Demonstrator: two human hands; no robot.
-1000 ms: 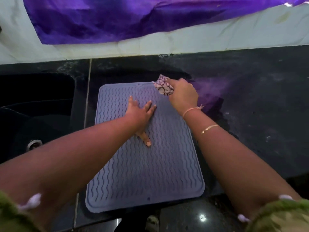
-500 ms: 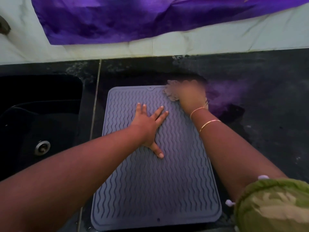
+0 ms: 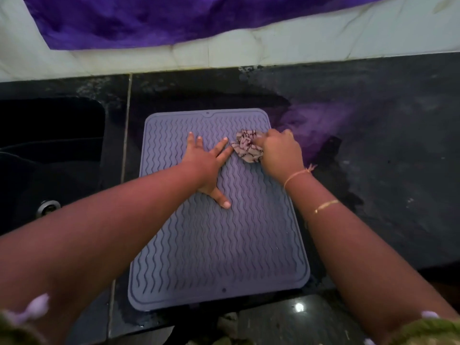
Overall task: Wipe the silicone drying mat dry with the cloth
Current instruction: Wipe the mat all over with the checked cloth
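Observation:
A grey-purple silicone drying mat (image 3: 219, 245) with wavy ridges lies flat on the black counter. My left hand (image 3: 206, 163) presses on its upper middle, fingers spread straight. My right hand (image 3: 281, 151) grips a crumpled beige patterned cloth (image 3: 246, 146) and holds it down on the mat's upper right part. The cloth lies just right of my left fingertips. Part of the cloth is hidden under my right hand.
A black sink (image 3: 49, 158) with a metal drain (image 3: 48, 207) lies left of the mat. The dark counter (image 3: 385, 158) stretches right, with a wet patch near the mat's top corner. A purple fabric (image 3: 174, 18) hangs on the pale wall behind.
My right hand has drawn the cloth from the mat's top right corner down and leftward, towards my left fingertips. My left hand stays pressed on the mat. The camera view shifted slightly.

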